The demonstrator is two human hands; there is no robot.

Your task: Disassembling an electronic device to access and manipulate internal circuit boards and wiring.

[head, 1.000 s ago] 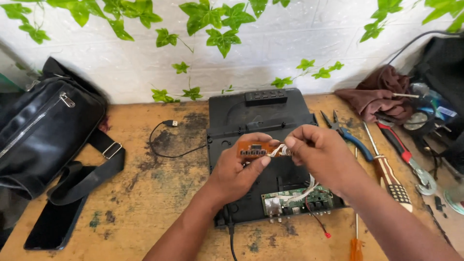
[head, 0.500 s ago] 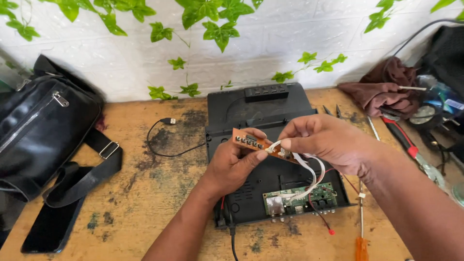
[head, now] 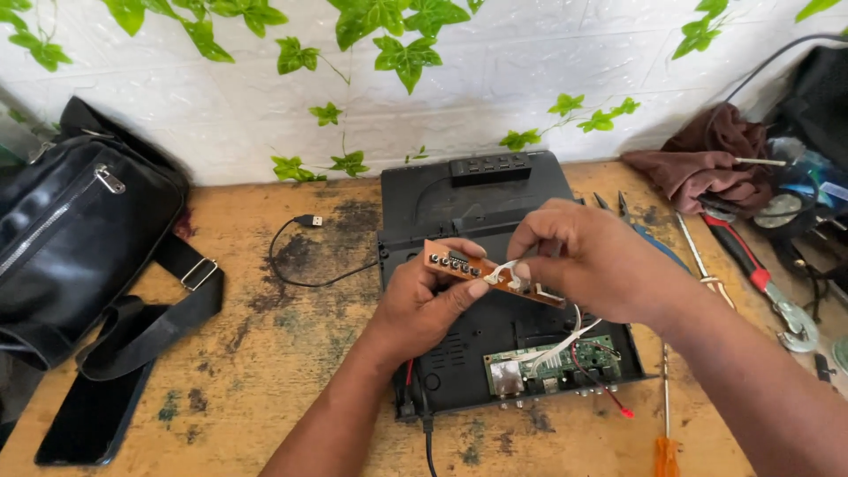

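My left hand (head: 424,305) holds a narrow brown circuit strip (head: 459,263) with small black buttons, lifted above an open black device case (head: 459,199). My right hand (head: 587,256) pinches the white wire plug (head: 505,270) at the strip's right part. White wires (head: 565,340) run from it down to a green circuit board (head: 552,364) in the case's near right corner. A red wire (head: 601,393) trails off that board.
A black leather bag (head: 75,234) with a strap lies at left, a dark phone (head: 88,415) in front of it. A black cable (head: 296,256) curls on the wooden table (head: 265,380). Pliers, screwdrivers (head: 664,433) and a brown cloth (head: 707,163) lie at right.
The view has shifted slightly. My hands have raised and tilted the brown strip, and my right fingers have closed onto the white plug at it.
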